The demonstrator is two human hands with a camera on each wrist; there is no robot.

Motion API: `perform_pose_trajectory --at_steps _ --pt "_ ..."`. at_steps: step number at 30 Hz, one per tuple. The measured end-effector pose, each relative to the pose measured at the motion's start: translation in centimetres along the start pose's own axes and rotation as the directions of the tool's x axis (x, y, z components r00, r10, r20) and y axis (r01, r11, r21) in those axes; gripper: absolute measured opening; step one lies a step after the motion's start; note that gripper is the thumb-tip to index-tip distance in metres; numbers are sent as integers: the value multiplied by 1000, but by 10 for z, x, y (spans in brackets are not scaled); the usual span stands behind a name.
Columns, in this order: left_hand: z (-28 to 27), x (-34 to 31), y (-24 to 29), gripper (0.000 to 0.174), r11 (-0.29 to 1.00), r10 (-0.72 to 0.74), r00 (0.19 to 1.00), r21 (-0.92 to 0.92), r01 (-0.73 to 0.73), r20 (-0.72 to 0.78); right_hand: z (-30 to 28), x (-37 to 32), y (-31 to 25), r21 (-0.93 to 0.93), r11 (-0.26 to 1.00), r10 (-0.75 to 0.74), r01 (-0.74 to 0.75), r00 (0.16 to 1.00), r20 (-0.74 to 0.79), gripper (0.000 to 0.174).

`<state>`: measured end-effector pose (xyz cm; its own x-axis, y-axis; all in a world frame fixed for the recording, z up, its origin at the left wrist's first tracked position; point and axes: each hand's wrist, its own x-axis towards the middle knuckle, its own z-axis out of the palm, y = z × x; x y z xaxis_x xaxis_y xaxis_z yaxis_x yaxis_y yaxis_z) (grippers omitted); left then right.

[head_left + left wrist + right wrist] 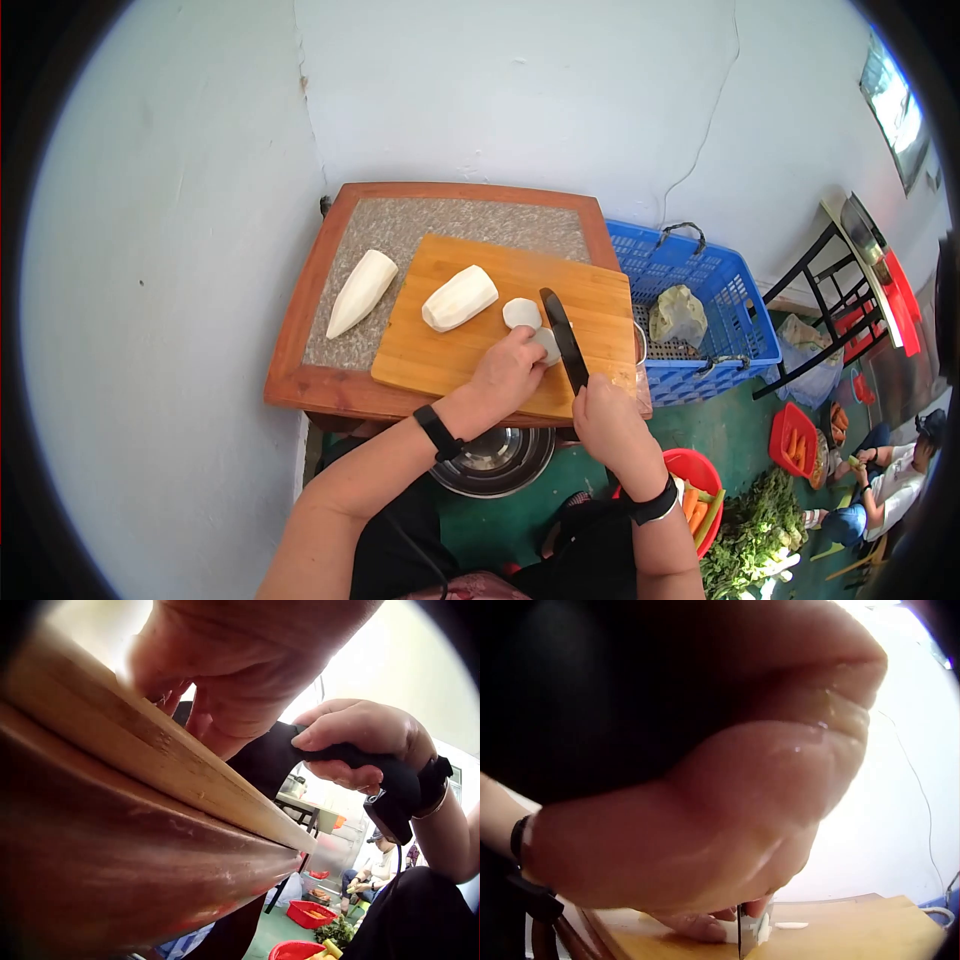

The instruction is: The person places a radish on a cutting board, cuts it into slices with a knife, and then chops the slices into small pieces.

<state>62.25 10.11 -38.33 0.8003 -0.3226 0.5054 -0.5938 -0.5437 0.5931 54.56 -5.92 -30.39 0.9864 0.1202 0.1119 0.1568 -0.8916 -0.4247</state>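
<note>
My right hand (612, 425) grips the handle of a kitchen knife with a dark blade (565, 340), which stands on edge over the wooden cutting board (455, 370). Just left of the blade, my left hand (505, 375) holds a cut piece of peeled white radish (546, 346) down on the board, its fingers bent over it. A flat round radish slice (521, 313) lies right beyond those fingertips. Farther left on the board rests a thick peeled radish chunk (460, 298). In the right wrist view, thin white slices (791, 925) show beside the blade (742, 934).
A tapered peeled radish (362, 293) lies on the stone-topped table (470, 212), left of the board. Against the table's right side stands a blue plastic basket (720, 275). Below are a metal basin (497, 460) and a red bowl (690, 465) of carrots. Another person (885, 485) sits at far right.
</note>
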Motion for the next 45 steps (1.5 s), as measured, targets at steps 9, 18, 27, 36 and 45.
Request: perform_pose_trajectory --at_steps 9,18,27,36,45 --pt "2 0 -6 12 998 57 998 -2 -57 -9 20 21 8 -10 999 -38 37 999 -35 22" --pt "0 -4 -7 10 997 59 998 -53 -58 15 -5 2 8 185 973 136 -136 991 14 23" --pt "0 -2 0 10 997 50 997 -69 -45 60 -3 -3 8 172 979 103 -105 994 20 22" --pt "-2 -2 3 11 997 64 996 -49 -61 62 -7 -4 1 72 996 49 -47 998 -31 21" --pt "0 -2 1 10 996 80 995 -54 -77 55 7 13 9 6 1000 -6 6 1000 0 22"
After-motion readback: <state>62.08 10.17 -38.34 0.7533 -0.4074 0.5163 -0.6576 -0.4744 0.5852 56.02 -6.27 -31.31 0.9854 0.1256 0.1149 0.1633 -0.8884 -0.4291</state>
